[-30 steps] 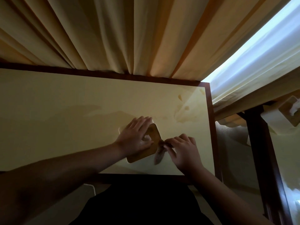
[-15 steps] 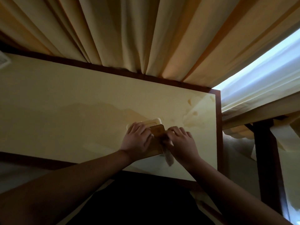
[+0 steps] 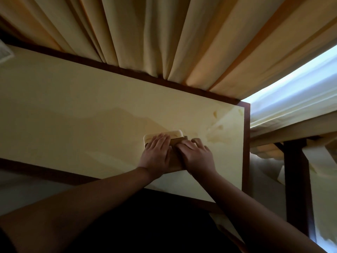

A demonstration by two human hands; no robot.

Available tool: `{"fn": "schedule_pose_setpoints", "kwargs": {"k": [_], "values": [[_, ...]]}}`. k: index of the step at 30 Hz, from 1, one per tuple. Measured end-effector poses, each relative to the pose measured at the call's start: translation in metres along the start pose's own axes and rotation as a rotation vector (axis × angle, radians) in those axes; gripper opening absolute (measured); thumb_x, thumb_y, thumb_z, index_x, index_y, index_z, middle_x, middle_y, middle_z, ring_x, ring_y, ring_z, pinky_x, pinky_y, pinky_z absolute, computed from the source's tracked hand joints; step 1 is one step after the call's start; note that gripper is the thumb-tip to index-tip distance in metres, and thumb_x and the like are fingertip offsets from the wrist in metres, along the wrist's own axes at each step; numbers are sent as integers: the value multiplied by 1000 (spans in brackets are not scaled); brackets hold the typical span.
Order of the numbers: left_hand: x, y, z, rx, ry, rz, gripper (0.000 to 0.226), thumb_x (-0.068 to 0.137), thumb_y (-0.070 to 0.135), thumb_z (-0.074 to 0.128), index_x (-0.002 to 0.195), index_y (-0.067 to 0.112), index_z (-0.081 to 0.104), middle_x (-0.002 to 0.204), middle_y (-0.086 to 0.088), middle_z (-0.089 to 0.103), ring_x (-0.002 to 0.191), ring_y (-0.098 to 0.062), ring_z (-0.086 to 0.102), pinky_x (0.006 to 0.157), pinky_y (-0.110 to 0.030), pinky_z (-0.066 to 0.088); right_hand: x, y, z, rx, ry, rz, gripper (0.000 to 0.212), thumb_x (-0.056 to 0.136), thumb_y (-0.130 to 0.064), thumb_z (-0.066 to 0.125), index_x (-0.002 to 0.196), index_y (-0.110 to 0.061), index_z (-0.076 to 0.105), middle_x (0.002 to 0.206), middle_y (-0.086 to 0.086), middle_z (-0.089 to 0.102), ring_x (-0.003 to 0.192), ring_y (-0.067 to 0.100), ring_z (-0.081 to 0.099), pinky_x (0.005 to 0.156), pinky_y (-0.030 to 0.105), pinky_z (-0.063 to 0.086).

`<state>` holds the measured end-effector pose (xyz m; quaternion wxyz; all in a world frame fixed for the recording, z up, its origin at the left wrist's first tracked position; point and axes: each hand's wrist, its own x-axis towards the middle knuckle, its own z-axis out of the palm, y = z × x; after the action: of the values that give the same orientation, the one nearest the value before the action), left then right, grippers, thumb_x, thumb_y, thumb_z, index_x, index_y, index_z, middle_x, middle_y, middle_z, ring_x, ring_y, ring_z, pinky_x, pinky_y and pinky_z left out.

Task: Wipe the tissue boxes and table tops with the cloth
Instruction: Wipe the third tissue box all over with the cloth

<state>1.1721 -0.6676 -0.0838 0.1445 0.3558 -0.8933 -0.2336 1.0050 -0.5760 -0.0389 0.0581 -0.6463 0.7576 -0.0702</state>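
Hands on tissue box [image 3: 164, 134], holding it steady to wipe
We lay left hand [image 3: 157, 154] flat at 9 o'clock; right hand [image 3: 197, 156] presses down, cloth unseen, grasp unclear

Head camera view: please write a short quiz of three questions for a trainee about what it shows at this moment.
1. True or false: the left hand lies flat on the cream tissue box with a brown wooden lid.
2. The box stands on the cream table top with a dark wooden rim, nearer to its: A right edge; B left edge; C far left corner.
3. Fill in: behind the table hang beige pleated ____.
Key: 1 true; 2 A; 3 curtains.
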Motion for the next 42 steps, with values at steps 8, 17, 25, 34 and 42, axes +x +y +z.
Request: {"fn": "schedule_pose_setpoints", "kwargs": {"k": [8, 17, 25, 34, 42], "values": [[0, -5, 4, 5, 42, 17, 50, 103, 31, 42, 136, -1, 61, 136, -17, 64, 132, -36, 57, 113, -50, 44, 28, -5, -3, -70, -133, 80, 21, 102, -33, 54, 118, -29, 68, 130, -8, 68, 120, 27, 48, 94, 49, 41], [0, -1, 3, 57, 65, 11, 52, 102, 31, 42, 136, -3, 61, 136, -20, 63, 133, -36, 56, 115, -49, 42, -29, -1, -15, -118, -72, -40, 16, 80, -33, 79, 86, -24, 66, 89, -4, 70, 90, 27, 61, 78, 41, 43], [2, -2, 5, 76, 71, 42, 52, 101, 31, 41, 136, -3, 61, 136, -21, 64, 132, -37, 57, 113, -49, 43, -30, 2, -20, -117, -129, 21, 8, 88, -37, 75, 93, -33, 72, 92, -11, 72, 97, 26, 59, 80, 41, 38], [0, -8, 9, 68, 106, 68, 50, 101, 31, 43, 132, -1, 64, 131, -18, 66, 127, -36, 61, 108, -50, 48, 34, -5, -26, -85, -233, 82, 33, 95, -30, 61, 127, -29, 67, 131, -8, 68, 129, 26, 43, 98, 44, 32], [0, -6, 8, 89, 35, 65, 56, 105, 33, 35, 146, -1, 53, 149, -18, 55, 144, -32, 47, 121, -48, 35, 2, -4, -17, -106, -87, 54, 6, 96, -27, 65, 100, -24, 68, 101, -6, 72, 104, 27, 53, 80, 40, 33]]}}
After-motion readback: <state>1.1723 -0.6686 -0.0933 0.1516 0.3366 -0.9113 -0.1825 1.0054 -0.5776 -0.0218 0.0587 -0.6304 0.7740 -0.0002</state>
